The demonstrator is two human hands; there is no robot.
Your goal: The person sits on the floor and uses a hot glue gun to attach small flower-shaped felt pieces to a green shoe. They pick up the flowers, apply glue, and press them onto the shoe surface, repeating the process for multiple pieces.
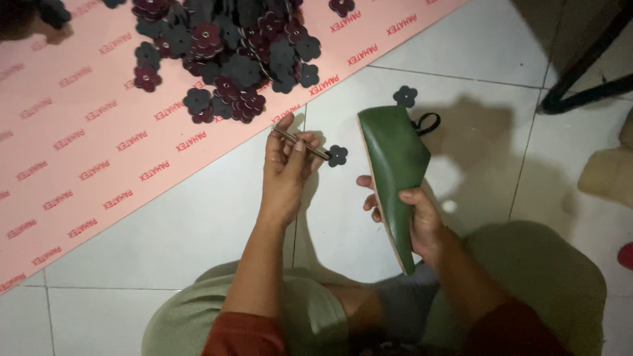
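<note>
right hand clamped round the green shoe upper, held at centre above the floor; left hand pinches a thin tool carrying a dark flower piece. upper appears light, pliable; best held mid-length. loose flower pieces piled at 11 o'clock.

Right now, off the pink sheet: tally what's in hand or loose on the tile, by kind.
Green shoe: 1, in right hand
Thin tool: 1, in left hand
Dark flower pieces: 2, one at the tool tip, one on the tile
Total: 4

dim, uneven light | soft shadows on floor tiles | mild blur
</note>
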